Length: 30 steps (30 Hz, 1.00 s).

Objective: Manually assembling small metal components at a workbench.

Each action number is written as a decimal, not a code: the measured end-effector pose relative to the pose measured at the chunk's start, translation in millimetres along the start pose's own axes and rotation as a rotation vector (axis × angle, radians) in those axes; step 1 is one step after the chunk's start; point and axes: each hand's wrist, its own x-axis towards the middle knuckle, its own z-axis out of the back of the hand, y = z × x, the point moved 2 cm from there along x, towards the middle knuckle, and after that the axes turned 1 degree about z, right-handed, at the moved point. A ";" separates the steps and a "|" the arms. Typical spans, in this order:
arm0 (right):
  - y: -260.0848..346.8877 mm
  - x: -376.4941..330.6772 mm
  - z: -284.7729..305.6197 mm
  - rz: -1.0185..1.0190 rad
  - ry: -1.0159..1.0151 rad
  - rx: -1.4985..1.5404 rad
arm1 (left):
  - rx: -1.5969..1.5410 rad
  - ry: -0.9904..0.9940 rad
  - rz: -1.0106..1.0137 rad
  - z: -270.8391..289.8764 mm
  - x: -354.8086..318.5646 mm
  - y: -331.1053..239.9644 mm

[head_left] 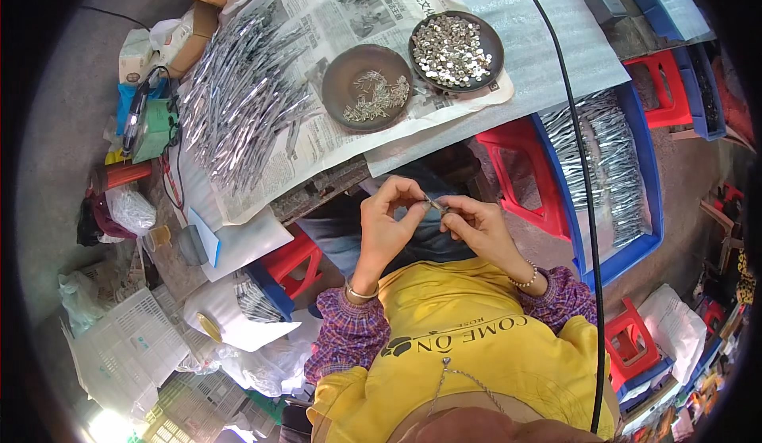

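My left hand [389, 219] and my right hand [480, 227] meet in front of my body, just off the table's near edge. Fingertips of both pinch a small, slim silvery metal piece [432, 203], mostly hidden by the fingers. On the newspaper [309, 153] beyond lies a broad heap of thin, pointed silvery metal strips [242, 98]. A brown bowl [340, 78] holds a loose pile of tiny metal pins [377, 98]. Touching or nearly touching it, a dark bowl [498, 38] is filled with small shiny discs [452, 50].
A black cable [567, 86] hangs down across the right side. Beside me are a blue tray [587, 233] with rows of silvery strips and red stools [528, 177]. At left stand a corded tool [139, 109], a green box [155, 133] and plastic bags [131, 209].
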 end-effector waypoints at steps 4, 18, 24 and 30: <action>11.1 -1.5 -1.1 0.138 -0.074 -0.203 | -0.012 -0.022 -0.011 -1.0 -0.6 0.6; 5.6 0.8 7.0 -0.259 0.144 0.312 | -0.360 0.101 0.090 0.9 -3.0 3.0; 6.5 0.8 5.9 -0.235 0.154 0.339 | -0.336 0.079 0.083 0.6 -5.1 2.2; 9.5 0.8 5.9 -0.243 0.145 0.313 | -0.331 0.049 0.069 -1.6 -3.7 4.3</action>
